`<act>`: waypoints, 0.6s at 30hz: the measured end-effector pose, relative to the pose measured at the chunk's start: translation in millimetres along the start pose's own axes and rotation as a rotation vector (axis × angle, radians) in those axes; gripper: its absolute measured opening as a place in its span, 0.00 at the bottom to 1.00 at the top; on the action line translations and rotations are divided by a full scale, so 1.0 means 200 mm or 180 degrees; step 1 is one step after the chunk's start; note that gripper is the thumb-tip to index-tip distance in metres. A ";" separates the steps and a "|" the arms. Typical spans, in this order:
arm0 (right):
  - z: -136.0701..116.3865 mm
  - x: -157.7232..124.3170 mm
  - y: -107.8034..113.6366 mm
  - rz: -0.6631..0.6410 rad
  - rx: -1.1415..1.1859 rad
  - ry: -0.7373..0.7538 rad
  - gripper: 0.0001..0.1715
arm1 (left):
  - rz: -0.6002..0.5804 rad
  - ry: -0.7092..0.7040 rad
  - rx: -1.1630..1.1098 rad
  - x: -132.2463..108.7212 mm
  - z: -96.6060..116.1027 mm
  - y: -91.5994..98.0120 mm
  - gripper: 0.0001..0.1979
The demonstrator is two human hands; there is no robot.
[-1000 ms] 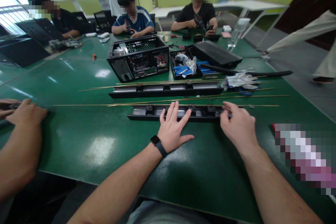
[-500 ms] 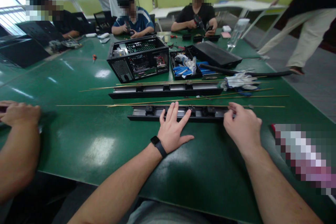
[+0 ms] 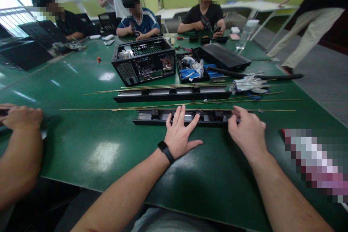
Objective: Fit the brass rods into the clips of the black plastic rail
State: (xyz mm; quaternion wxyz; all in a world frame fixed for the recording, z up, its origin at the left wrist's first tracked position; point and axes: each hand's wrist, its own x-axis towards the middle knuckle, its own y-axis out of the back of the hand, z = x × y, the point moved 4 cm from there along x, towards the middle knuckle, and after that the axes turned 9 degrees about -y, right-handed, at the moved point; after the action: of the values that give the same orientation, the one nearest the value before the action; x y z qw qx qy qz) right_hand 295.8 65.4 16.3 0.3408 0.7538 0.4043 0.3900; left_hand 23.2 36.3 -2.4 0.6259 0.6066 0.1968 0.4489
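Note:
A long black channel-like rail (image 3: 146, 121) with a shiny inner strip and several black blocks lies crosswise before me. My left hand (image 3: 181, 130) rests over its middle, fingers spread across the near edge, a watch on its wrist. At the rail's right end is my right hand (image 3: 247, 128), its fingers curled; whatever lies between thumb and fingers is hidden. Thin brass-coloured rods (image 3: 84, 109) stretch along the far side of this rail. Behind it sits a second, similar black rail (image 3: 174, 97), also with thin rods along it.
An open black computer case (image 3: 144, 63) stands behind the rails. To its right are a black bin of gloves (image 3: 191, 69), loose gloves (image 3: 250, 84) and a black tube (image 3: 282, 77). A co-worker's hand (image 3: 23, 117) is at left. A blurred pink packet (image 3: 315, 163) lies right.
My right hand has shifted slightly left along the end of the near rail. My left hand stays spread in place. In the background, a standing person has lowered an arm.

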 end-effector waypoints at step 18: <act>-0.02 -0.01 -0.01 -0.0019 0.0072 0.0110 0.30 | -0.0001 0.0007 0.0067 0.00 -0.01 -0.01 0.60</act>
State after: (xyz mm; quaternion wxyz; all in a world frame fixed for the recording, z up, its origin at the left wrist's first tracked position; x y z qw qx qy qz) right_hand 290.3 65.2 15.1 0.3264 0.7496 0.4167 0.3974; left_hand 22.8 37.1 -4.2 0.6194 0.6126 0.2023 0.4473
